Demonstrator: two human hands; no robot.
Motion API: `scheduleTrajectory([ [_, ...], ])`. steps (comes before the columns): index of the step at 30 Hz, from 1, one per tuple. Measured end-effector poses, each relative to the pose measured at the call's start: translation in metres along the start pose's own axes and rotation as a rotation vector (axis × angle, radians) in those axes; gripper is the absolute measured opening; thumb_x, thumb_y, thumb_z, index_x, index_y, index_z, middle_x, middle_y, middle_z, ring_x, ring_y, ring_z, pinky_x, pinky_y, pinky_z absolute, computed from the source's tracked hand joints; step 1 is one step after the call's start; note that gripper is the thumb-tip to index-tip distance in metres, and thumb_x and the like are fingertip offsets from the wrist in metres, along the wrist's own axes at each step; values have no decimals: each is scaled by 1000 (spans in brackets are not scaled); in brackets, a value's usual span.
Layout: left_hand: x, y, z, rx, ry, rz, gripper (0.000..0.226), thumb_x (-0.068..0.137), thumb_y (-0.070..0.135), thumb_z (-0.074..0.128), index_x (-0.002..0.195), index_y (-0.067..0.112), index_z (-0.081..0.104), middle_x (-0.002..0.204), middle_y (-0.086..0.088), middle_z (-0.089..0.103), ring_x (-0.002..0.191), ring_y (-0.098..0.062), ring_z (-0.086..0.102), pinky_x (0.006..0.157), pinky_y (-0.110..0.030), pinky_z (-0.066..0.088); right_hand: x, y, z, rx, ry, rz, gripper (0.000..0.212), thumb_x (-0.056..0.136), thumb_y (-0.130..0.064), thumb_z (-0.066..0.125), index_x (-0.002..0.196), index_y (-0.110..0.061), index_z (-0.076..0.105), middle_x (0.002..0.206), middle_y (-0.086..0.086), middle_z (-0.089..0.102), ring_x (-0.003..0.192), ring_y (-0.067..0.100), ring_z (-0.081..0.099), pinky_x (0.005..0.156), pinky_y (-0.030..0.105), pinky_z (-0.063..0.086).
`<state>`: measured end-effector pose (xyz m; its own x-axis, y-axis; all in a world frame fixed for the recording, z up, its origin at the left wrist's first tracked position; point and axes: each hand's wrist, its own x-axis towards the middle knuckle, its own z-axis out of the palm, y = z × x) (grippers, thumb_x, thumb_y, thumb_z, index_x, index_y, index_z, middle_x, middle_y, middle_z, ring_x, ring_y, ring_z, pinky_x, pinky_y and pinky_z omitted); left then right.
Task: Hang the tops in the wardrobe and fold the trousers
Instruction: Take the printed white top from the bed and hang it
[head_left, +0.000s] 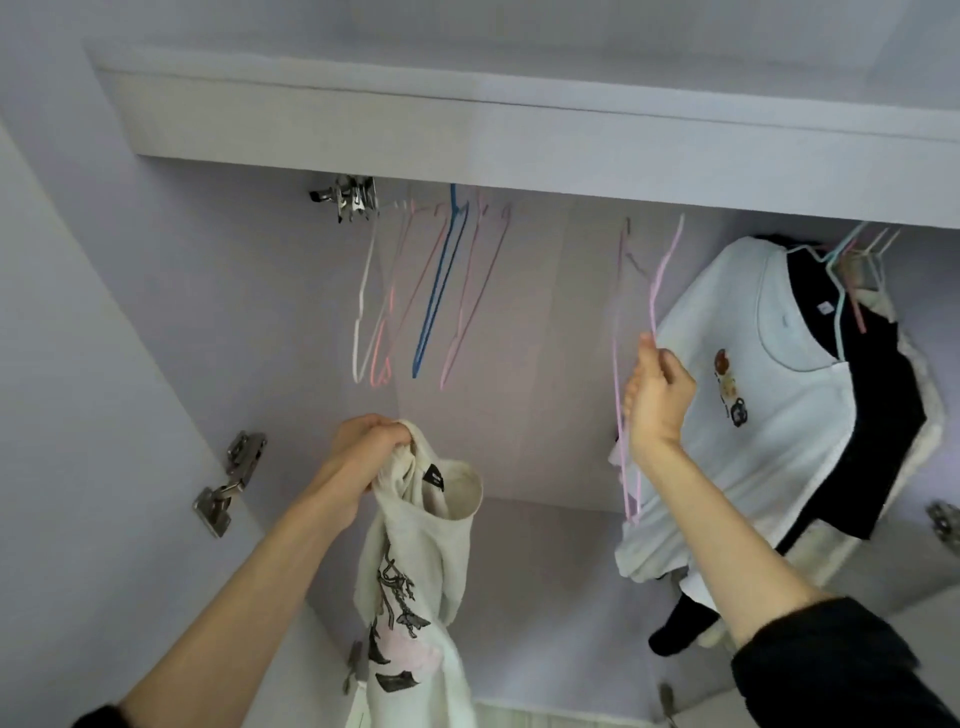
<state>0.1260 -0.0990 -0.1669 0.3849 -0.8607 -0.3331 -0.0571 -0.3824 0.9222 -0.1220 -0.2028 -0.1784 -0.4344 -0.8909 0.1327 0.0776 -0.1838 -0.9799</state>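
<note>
Soft, even daylight is filling the wardrobe (260, 312), casting faint shadows. Wide-angle distortion is bending its edges, and the hangers (436, 280) below its rail are looking slightly blurred.

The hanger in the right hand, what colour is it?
Pale pink hanger, seen in the head view.

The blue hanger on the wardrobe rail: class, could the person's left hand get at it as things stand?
Probably not freely. The way to the blue hanger looks open, with only thin empty hangers beside it, but the left hand is gripping the cream top, so it has no free fingers. The right hand holds a pink hanger.
</note>
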Motion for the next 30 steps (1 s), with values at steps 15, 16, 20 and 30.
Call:
scheduleTrajectory([
  [15, -7, -41, 36, 153, 2, -56, 18, 80, 2, 57, 66, 10, 48, 62, -9, 47, 57, -20, 42, 54, -26, 31, -31, 49, -89, -343, 7, 331, 43, 95, -29, 47, 55, -15, 40, 51, -2, 40, 49, 13, 34, 51, 26, 29],
  [16, -6, -40, 37, 155, 6, -49, 18, 79, 2, 57, 66, 10, 48, 62, -9, 48, 58, -20, 42, 54, -26, 31, -31, 52, -89, -277, -12, 402, 35, 92, -20, 44, 58, -14, 44, 48, -4, 42, 46, 11, 34, 48, 23, 29],
  [20, -3, -31, 36, 179, 24, -12, 22, 80, 3, 57, 63, 11, 46, 60, -9, 46, 55, -20, 41, 53, -25, 30, -41, 55, -83, -20, -16, 567, 32, 90, -12, 35, 59, -14, 41, 31, -9, 35, 28, 2, 28, 47, 19, 22],
  [30, -18, -18, 43, 285, -71, 77, 22, 80, 2, 56, 62, 11, 47, 59, -4, 47, 57, -18, 42, 53, -26, 31, -49, 17, -61, 590, -97, 523, 39, 94, -10, 28, 57, -20, 23, 42, -6, 21, 37, 8, 17, 44, 21, 15],
])
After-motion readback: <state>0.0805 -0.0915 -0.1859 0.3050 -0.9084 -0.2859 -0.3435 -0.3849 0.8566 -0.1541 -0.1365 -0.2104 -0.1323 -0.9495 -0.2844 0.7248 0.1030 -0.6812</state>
